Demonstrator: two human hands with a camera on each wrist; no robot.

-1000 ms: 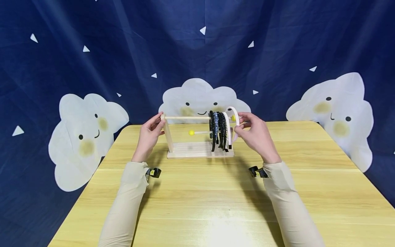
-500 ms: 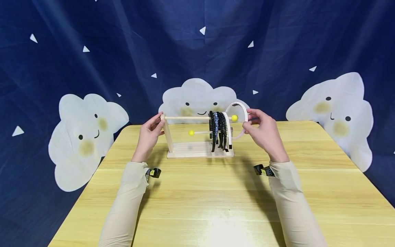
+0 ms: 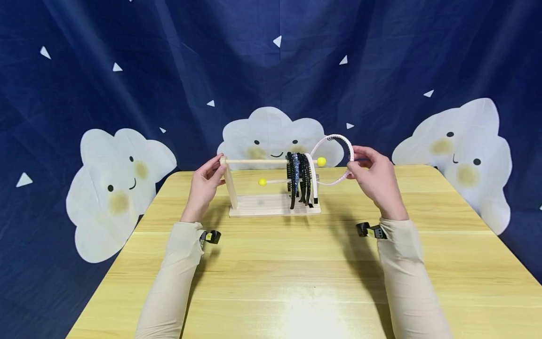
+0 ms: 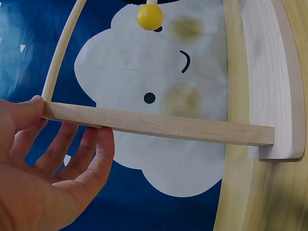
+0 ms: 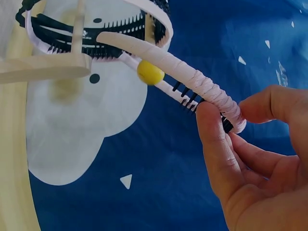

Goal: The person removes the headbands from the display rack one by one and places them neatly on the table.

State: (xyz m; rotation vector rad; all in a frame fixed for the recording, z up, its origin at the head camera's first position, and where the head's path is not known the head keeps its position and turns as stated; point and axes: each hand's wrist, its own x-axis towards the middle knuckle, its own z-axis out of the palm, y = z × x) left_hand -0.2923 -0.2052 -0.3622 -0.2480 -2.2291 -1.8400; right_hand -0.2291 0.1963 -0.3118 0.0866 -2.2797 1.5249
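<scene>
A wooden headband rack [image 3: 254, 212] stands on the table with two rods tipped by yellow balls. My left hand [image 3: 201, 190] grips the top of its left post [image 4: 163, 126], thumb above and fingertips beneath in the left wrist view. With thumb and fingers, my right hand [image 3: 374, 181] pinches a pale pink, toothed headband [image 5: 211, 86], held up at the rack's right end. In the head view the upper rod's yellow ball [image 3: 322, 161] appears within the headband's loop. Several black headbands [image 3: 305, 179], a blue glittery headband [image 3: 297, 169] and a white headband [image 3: 314, 181] hang on the rack.
The rack rests toward the far edge of a light wooden table [image 3: 271, 263]. Behind it hangs a dark blue curtain [image 3: 237, 56] with white cloud faces. A black strap device [image 3: 372, 230] sits at each wrist.
My right hand has moved right and slightly up, drawing the pink headband away from the white one and turning its loop to show more fully. My left hand and the rack stay put.
</scene>
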